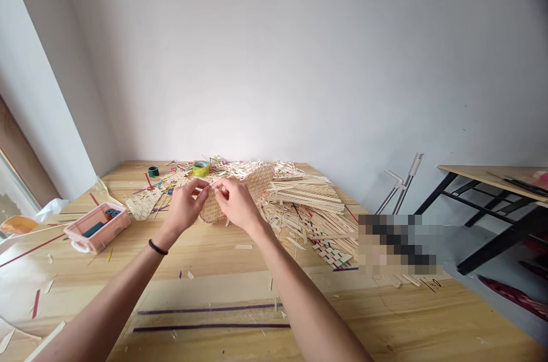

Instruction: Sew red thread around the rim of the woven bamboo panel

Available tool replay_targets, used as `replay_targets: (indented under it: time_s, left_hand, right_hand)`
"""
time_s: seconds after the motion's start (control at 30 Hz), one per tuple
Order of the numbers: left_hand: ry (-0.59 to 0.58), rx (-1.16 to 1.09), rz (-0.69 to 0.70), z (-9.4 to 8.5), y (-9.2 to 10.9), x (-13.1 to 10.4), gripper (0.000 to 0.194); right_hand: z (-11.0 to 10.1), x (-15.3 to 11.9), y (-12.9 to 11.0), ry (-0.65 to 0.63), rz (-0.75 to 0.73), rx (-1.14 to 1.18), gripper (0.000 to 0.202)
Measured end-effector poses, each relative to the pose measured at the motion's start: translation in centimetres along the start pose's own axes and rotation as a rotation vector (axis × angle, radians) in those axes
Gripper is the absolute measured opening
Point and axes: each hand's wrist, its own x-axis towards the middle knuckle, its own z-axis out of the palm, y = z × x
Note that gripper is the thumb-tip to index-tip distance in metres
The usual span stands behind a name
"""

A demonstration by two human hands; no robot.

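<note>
My left hand (185,206) and my right hand (238,202) are raised close together over the table, thumbs and fingers pinched. Between the fingertips runs a thin whitish strand (212,185), too small to make out as thread or split strip. Just behind and below them is a curved woven piece of pale flat strips (259,180), partly covered by my right hand. Its lower part (210,212) shows between my wrists. A dark band (158,247) circles my left wrist.
A pink plastic box (99,232) with blue items stands at left. Rolls of yellow tape (201,168) and green tape (153,171) sit behind. Loose pale strips (306,193) pile up at the back right. Purple strips (212,328) lie in front. A pixelated patch covers the right edge.
</note>
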Motion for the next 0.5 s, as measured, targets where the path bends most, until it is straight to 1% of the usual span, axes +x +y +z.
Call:
replay_targets:
  time_s: [0.2,0.5]
  left_hand:
    - [-0.015,-0.051,-0.034,0.03,0.10,0.00,0.033]
    - [-0.011,-0.062,-0.033,-0.01,0.08,0.06,0.030]
  right_hand:
    - [-0.03,-0.01,0.43,0.000,0.007,-0.056,0.013]
    - [-0.14,-0.02,0.44,-0.015,0.022,-0.099,0.014]
